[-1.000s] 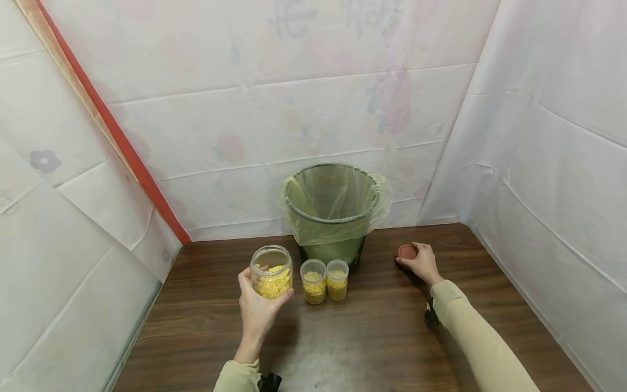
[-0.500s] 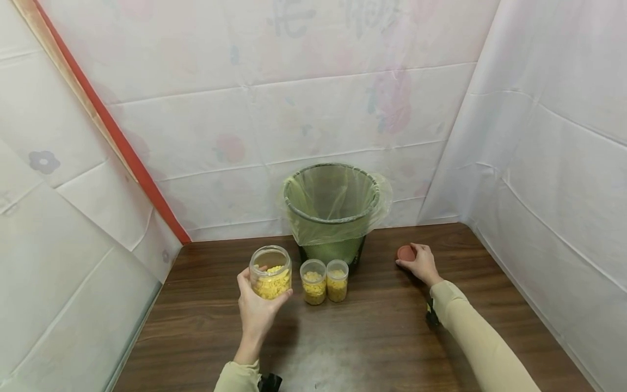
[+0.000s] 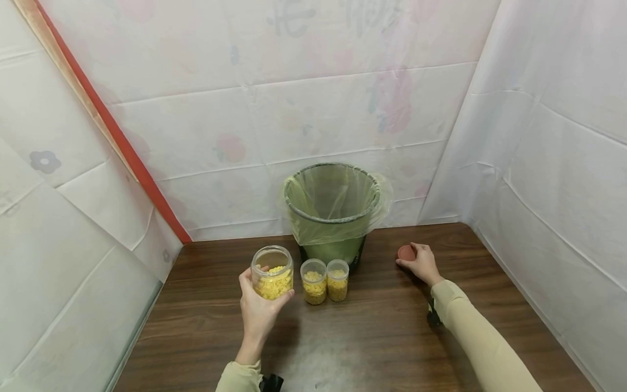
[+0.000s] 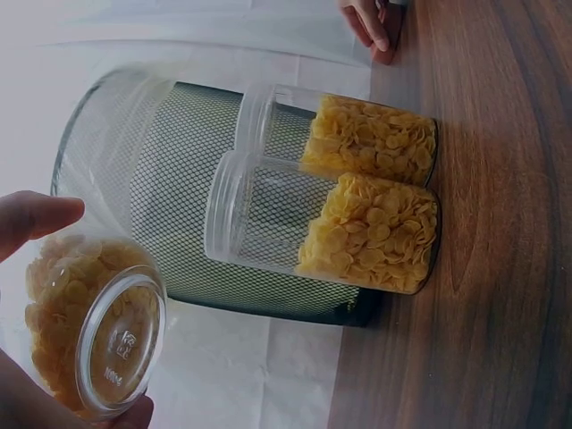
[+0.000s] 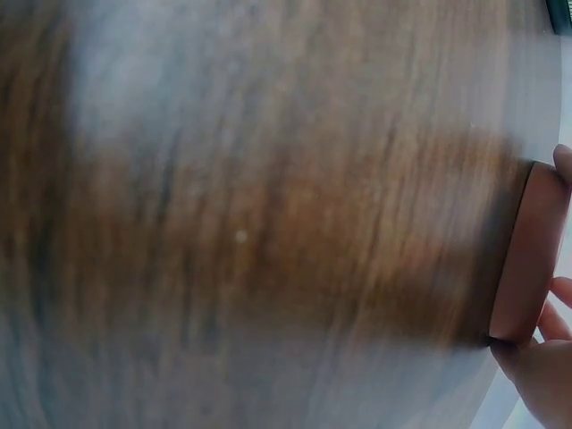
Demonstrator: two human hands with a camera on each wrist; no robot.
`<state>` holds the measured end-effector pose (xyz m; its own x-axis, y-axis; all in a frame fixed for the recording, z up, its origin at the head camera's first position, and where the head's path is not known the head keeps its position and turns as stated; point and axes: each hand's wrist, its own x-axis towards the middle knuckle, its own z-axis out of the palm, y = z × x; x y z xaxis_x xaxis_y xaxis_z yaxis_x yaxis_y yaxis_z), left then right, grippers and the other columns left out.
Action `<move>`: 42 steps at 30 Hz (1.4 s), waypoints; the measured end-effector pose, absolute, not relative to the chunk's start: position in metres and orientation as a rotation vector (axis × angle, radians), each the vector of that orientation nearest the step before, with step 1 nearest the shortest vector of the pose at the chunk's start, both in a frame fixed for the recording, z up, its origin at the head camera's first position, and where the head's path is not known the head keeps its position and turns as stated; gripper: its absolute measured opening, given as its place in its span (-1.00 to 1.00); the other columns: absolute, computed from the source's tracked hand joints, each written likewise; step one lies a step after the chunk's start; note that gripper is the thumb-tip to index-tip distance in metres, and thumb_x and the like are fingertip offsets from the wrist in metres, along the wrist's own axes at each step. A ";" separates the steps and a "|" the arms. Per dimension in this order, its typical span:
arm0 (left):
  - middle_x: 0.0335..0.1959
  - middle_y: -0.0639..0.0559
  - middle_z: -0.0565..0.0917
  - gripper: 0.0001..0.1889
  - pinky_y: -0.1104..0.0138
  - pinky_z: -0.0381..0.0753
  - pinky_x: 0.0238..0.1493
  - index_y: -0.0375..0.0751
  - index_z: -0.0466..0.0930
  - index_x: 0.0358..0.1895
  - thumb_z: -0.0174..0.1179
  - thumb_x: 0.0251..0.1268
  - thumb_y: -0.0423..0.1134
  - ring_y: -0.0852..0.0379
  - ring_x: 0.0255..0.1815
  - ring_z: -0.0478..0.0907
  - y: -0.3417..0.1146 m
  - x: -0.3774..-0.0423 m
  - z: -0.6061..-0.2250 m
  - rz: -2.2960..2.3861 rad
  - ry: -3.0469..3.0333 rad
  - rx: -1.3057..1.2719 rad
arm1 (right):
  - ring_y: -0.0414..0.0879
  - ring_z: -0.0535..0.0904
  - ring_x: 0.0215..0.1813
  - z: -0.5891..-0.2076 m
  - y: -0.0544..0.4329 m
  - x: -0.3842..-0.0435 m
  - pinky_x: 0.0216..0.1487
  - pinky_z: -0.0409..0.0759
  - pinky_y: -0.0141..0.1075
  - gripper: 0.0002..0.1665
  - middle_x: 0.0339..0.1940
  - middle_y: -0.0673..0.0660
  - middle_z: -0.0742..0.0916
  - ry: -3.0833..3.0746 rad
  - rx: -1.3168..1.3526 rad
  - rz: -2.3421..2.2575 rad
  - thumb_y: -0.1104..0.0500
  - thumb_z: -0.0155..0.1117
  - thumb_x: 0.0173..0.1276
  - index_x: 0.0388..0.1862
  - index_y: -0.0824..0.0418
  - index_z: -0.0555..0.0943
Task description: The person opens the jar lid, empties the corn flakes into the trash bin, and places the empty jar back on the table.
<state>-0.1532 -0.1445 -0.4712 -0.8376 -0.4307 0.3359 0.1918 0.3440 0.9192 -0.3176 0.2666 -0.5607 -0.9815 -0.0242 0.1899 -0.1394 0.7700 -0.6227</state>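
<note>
My left hand (image 3: pixel 258 316) grips an open clear jar (image 3: pixel 272 282), partly filled with yellow flakes, raised above the table. In the left wrist view the embossed base of this jar (image 4: pixel 122 344) faces the camera, with thumb and fingers around its side. Far to the right, my right hand (image 3: pixel 423 265) holds a round reddish-brown lid (image 3: pixel 406 253) by its edge, down at the tabletop. The right wrist view shows that lid (image 5: pixel 530 255) edge-on, fingertips along its rim. Two smaller clear jars (image 3: pixel 314 288) (image 3: pixel 337 287) of flakes stand side by side, right of the held jar.
Behind the small jars stands a green mesh wastebasket (image 3: pixel 333 247) with a thin plastic liner (image 3: pixel 318 231) folded over its rim. Dark wood tabletop (image 3: pixel 352 343) lies below. White patterned sheeting (image 3: pixel 196 136) rises at the back and both sides, with a red strip (image 3: pixel 122 141) on the left.
</note>
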 end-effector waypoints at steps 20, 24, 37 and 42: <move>0.11 -0.02 0.58 -0.03 0.44 0.38 -0.05 -0.12 0.25 0.20 0.60 -0.48 -0.37 0.25 -0.01 0.45 -0.141 -0.158 -0.473 -1.560 -2.075 0.192 | 0.37 0.34 0.17 -0.546 0.266 -0.315 0.17 0.31 0.17 -0.47 0.14 0.47 0.47 -2.629 0.045 1.003 0.10 0.09 0.42 0.23 0.42 0.39; 0.10 0.03 0.57 -0.03 0.40 0.38 -0.04 -0.07 0.25 0.20 0.61 -0.46 -0.36 0.23 -0.01 0.45 -0.141 -0.159 -0.471 -1.576 -2.077 0.198 | 0.24 0.48 0.01 -0.538 0.260 -0.309 0.06 0.42 0.08 -0.57 -0.05 0.35 0.59 -2.500 -0.019 0.969 0.12 0.12 0.39 0.12 0.38 0.47; 0.06 -0.03 0.58 -0.07 0.35 0.40 -0.01 -0.14 0.25 0.17 0.58 -0.46 -0.38 0.17 -0.01 0.48 -0.143 -0.165 -0.460 -1.571 -2.040 0.153 | -0.02 0.60 -0.31 -0.499 0.240 -0.292 -0.28 0.52 -0.15 -0.77 -0.31 0.13 0.67 -2.286 0.076 0.940 0.07 0.12 0.41 -0.16 0.21 0.57; 0.04 0.04 0.56 -0.06 0.29 0.39 -0.02 -0.10 0.24 0.19 0.58 -0.43 -0.34 0.11 0.00 0.47 -0.146 -0.167 -0.451 -1.573 -2.048 0.142 | -0.05 0.60 -0.37 -0.480 0.228 -0.283 -0.32 0.56 -0.16 -0.74 -0.35 0.12 0.69 -2.237 0.146 0.956 0.03 0.14 0.40 -0.19 0.21 0.58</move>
